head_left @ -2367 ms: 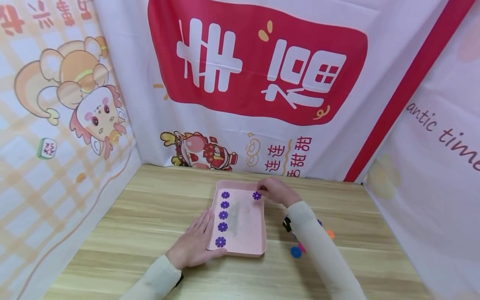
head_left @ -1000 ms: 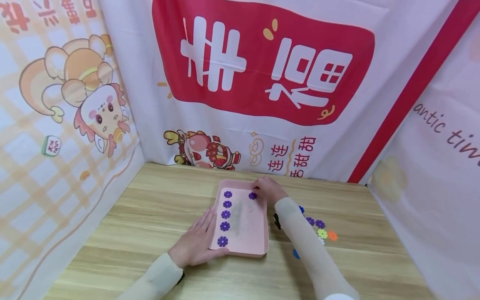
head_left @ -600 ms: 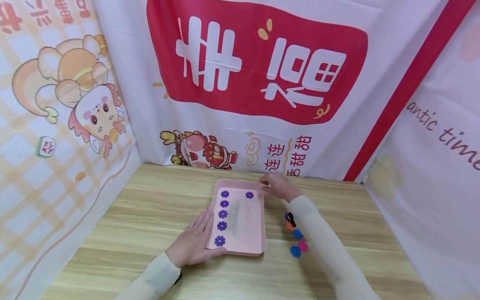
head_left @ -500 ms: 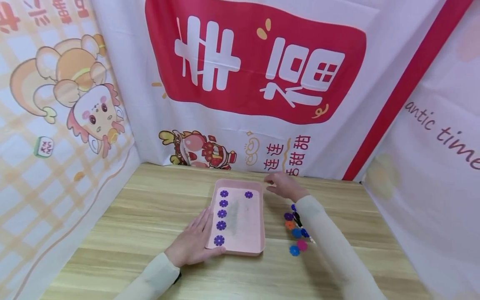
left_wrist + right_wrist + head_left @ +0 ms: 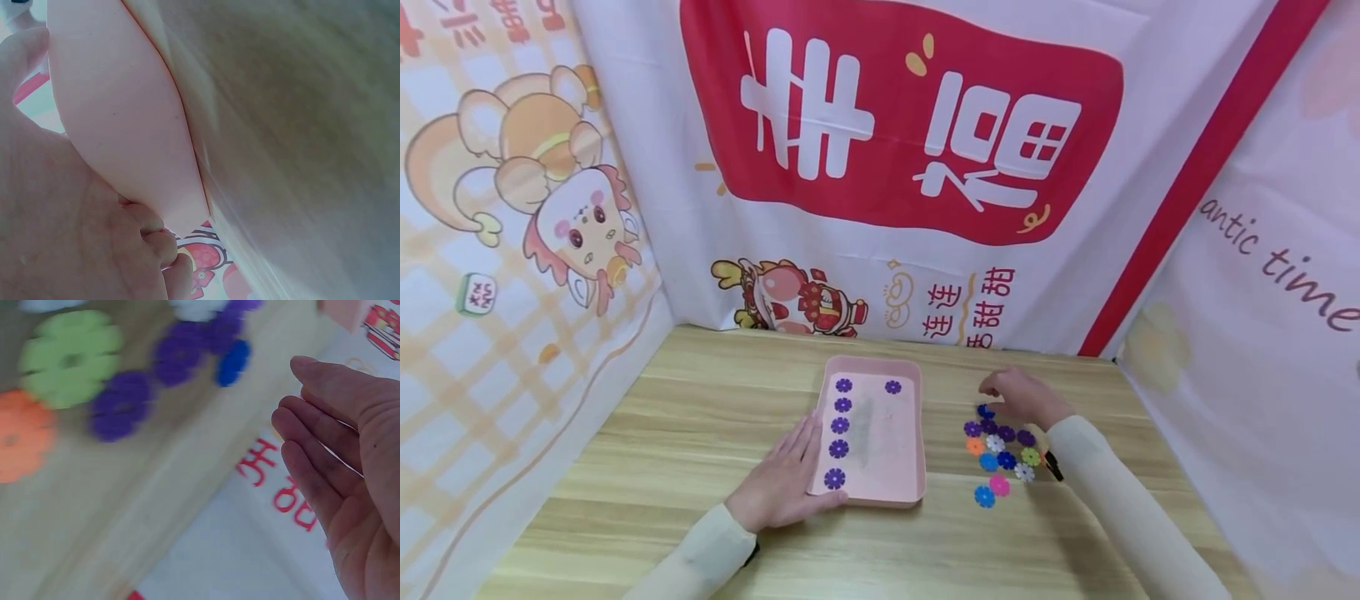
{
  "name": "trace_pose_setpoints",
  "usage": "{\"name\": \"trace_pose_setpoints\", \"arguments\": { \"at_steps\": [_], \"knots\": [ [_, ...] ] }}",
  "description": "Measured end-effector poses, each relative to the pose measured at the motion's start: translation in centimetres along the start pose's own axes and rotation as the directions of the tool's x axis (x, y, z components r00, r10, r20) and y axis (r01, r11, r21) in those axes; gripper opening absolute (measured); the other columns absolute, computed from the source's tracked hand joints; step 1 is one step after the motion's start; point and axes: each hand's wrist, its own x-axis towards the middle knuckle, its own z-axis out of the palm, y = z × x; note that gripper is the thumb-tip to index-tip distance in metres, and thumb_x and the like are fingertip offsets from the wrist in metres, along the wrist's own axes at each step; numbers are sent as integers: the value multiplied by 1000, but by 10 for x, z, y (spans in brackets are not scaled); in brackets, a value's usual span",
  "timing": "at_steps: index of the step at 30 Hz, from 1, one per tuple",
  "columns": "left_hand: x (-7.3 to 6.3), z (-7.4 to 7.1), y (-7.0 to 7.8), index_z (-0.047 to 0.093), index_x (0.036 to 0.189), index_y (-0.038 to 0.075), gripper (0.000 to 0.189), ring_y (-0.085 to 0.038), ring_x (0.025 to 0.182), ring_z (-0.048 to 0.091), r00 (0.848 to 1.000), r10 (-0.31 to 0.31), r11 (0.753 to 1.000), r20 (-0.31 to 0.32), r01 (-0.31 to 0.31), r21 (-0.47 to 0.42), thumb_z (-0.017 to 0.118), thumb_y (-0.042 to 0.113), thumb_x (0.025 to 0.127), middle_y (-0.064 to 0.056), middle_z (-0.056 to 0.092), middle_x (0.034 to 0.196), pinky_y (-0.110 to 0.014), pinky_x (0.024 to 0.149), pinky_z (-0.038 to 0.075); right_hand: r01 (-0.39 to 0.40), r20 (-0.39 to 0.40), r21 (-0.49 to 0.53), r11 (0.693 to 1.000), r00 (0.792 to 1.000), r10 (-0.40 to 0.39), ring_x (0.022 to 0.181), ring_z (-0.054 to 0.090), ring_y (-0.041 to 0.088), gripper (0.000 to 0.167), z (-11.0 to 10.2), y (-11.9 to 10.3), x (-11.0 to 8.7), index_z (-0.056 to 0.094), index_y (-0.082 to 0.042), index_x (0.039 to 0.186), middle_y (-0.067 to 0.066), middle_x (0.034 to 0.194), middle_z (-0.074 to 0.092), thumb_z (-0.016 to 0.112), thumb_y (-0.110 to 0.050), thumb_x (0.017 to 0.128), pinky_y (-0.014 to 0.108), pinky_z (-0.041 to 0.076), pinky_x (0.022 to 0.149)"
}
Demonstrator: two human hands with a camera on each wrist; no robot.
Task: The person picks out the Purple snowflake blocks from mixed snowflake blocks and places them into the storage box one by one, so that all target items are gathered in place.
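Observation:
A pink tray (image 5: pixel 880 467) lies on the wooden table; my left hand (image 5: pixel 778 483) rests against its left side, fingers straight along the wall and thumb at the near-left corner. In the left wrist view the tray wall (image 5: pixel 119 112) sits along that hand's palm. Inside the tray, several purple snowflake discs (image 5: pixel 838 425) form a column on the left, and a single purple disc (image 5: pixel 892 387) lies at the far right. My right hand (image 5: pixel 1022 396), fingers slightly bent and holding nothing, hovers beside a blue disc (image 5: pixel 233 363) at the far end of the loose pile.
Right of the tray, loose snowflake discs lie in a cluster: purple ones (image 5: pixel 1026 437), a green one (image 5: pixel 72 359), an orange one (image 5: pixel 975 446), a pink one (image 5: pixel 999 485), a light blue one (image 5: pixel 985 497) and white ones. Printed cloth (image 5: pixel 880 192) hangs behind the table and at both sides.
The right hand has let go of a purple disc at the tray's far right, then moved right, out over the loose discs. The left hand has stayed on the tray.

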Motion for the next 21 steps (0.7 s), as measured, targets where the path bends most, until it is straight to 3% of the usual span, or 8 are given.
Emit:
{"name": "trace_pose_setpoints", "arguments": {
  "at_steps": [4, 8, 16, 21],
  "knots": [
    [1, 1, -1, 12, 166, -6, 118, -43, 165, 12, 1000, -3, 1000, 8, 3, -5, 56, 77, 95, -25, 6, 177, -57, 134, 20, -89, 83, 40, 995, 993, 86, 103, 74, 22, 26, 13, 9, -14, 77, -9, 123, 8, 116, 79, 77, -16, 98, 47, 63, 97],
    [2, 0, -1, 12, 166, -6, 118, -42, 165, 11, 1000, -1, 1000, 9, 1, -16, 56, 77, 95, -24, 5, 177, -57, 134, 20, -140, 83, 71, 988, 988, 134, 100, 75, 19, 22, 20, 17, -24, 79, -12, 118, 4, 113, 80, 79, -15, 96, 47, 64, 96],
    [1, -4, -1, 13, 166, -7, 119, -43, 165, 12, 1000, -1, 1000, 9, 1, -17, 55, 78, 94, -25, 7, 177, -58, 134, 21, -90, 59, 81, 993, 995, 86, 104, 74, 19, 23, 31, 24, -35, 79, -15, 116, 1, 112, 79, 81, -12, 94, 45, 63, 98],
    [1, -2, 0, 12, 166, -6, 119, -42, 165, 11, 1000, -4, 1000, 19, 4, -20, 55, 78, 94, -24, 6, 177, -57, 134, 20, -136, 86, 124, 983, 988, 126, 101, 72, 17, 22, 29, 23, -33, 80, -16, 114, 0, 110, 79, 81, -9, 93, 47, 64, 97]
  ]
}}
